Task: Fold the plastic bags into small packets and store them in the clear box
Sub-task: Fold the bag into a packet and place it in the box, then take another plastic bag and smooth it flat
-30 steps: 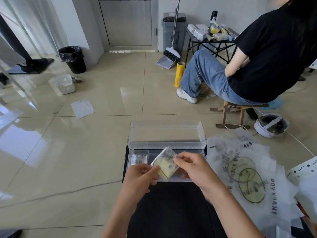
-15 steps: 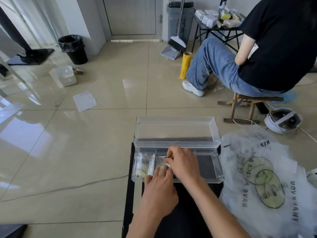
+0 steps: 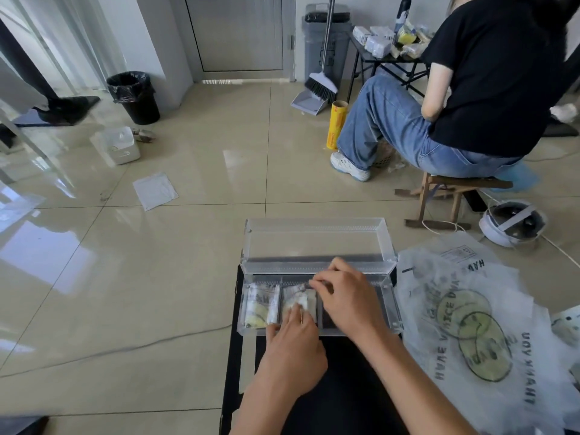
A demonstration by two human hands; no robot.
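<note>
Just two arms to go on. Left hand (image 3: 292, 350) & right hand (image 3: 348, 304) are both bare. So are the wrists behind them, and the left forearm (image 3: 260, 409) & right forearm (image 3: 417, 381) as far back as they can be seen. Forearms slim and smooth; more of the right one shows vs. the left. Knuckles make small bumps on the right hand. Fingertips are blurred, so nails etc. can't be made out. Clothes: can't tell.

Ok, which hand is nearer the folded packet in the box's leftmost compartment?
Left. The left hand is just right of that packet; the right hand is farther right, past the second packet.
</note>
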